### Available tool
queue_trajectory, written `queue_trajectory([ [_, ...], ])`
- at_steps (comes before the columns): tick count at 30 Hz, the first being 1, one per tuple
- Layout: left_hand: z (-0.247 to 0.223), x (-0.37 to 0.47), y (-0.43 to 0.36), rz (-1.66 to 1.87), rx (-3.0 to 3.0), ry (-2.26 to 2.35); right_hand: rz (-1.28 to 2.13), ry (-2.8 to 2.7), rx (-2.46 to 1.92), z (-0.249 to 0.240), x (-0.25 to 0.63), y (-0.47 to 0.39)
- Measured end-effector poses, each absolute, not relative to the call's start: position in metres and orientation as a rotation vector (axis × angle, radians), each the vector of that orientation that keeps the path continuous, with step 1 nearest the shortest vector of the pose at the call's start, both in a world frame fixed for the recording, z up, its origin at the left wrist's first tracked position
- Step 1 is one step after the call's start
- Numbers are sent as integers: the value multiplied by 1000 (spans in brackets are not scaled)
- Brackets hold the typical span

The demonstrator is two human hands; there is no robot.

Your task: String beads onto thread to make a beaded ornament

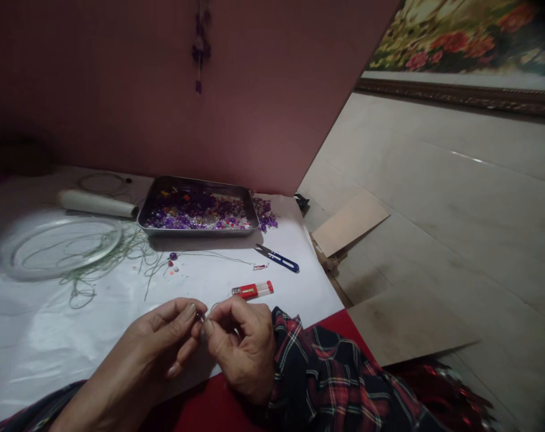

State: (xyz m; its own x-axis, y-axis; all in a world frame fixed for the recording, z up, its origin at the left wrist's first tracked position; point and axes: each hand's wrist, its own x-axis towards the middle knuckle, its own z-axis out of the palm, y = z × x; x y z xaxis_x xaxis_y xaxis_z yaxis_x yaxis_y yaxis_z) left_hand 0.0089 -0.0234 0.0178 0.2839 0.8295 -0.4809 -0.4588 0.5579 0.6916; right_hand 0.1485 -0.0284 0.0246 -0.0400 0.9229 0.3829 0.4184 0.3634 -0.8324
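My left hand (164,336) pinches a small dark purple bead (199,316) between thumb and fingertips. Right against it, my right hand (245,348) is closed in a pinch, and a thin thread (213,306) loops up beside its fingertips. The exact hold on the thread is partly hidden by the fingers. Just beyond my right hand lies a red lighter (253,290). Blue-handled thread snips (279,258) rest farther back. A short beaded piece (260,267) lies at the end of a thread, and a few loose beads (172,256) sit left of it.
A metal tray (198,232) full of purple and clear beads stands at the back, with more beads (267,216) beside it. Tangled green thread (105,258), a clear coil (18,258) and a white cone (96,204) lie left. A bead strand (200,51) hangs behind.
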Motion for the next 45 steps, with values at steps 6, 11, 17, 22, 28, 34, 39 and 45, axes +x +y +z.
queue_trajectory([
  [6, 21, 11, -24, 924, 466, 932, 639, -1632, -1249, 18, 146, -28],
  [11, 20, 12, -25, 944, 444, 949, 623, -1556, -1278, 15, 144, -27],
  [17, 23, 13, -25, 926, 444, 948, 616, -1481, -1289, 10, 141, -26],
  [22, 20, 11, -24, 928, 482, 981, 587, -1514, -1275, 9, 140, -25],
  [28, 20, 10, -24, 906, 470, 959, 723, -1608, -1298, 17, 145, -28],
  [34, 24, 11, -24, 909, 478, 911, 629, -1495, -1340, 12, 139, -29],
  [39, 25, 11, -25, 953, 438, 921, 667, -1566, -1329, 24, 144, -30],
  [45, 19, 8, -25, 940, 452, 917, 668, -1628, -1251, 23, 147, -27],
])
